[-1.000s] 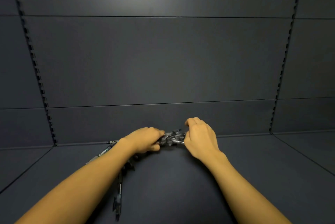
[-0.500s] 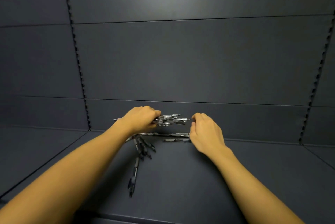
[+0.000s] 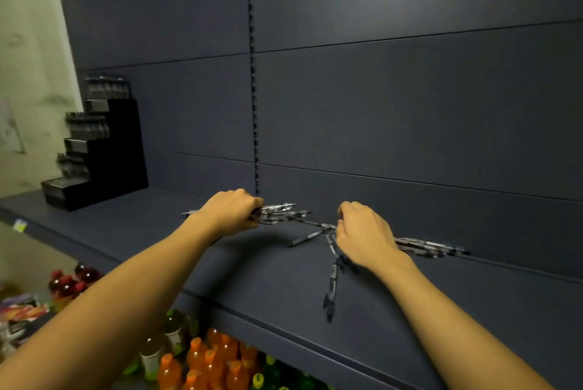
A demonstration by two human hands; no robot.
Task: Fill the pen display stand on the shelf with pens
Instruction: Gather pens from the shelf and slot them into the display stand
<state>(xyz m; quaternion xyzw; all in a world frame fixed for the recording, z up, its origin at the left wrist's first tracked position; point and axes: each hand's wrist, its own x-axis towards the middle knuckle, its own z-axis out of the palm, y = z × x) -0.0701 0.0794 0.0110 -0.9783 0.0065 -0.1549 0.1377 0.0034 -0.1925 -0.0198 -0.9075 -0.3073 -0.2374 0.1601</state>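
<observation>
On the dark grey shelf (image 3: 202,257), left hand (image 3: 232,211) grips a bundle of grey-black pens (image 3: 277,211). Right hand (image 3: 362,236), fingers curled, rests among loose pens (image 3: 331,288); hold unclear. Black stepped pen display stand (image 3: 110,149), part filled, sits far left on the shelf.

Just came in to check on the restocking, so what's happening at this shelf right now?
A person is gathering loose pens on the dark grey shelf. The left hand grips a bundle of grey-and-clear pens, while the right hand reaches curled fingers into the scattered pens lying beside it. The black stepped pen display stand sits far left on the same shelf, with pens already in some tiers. Orange bottled drinks fill the shelf below.
</observation>
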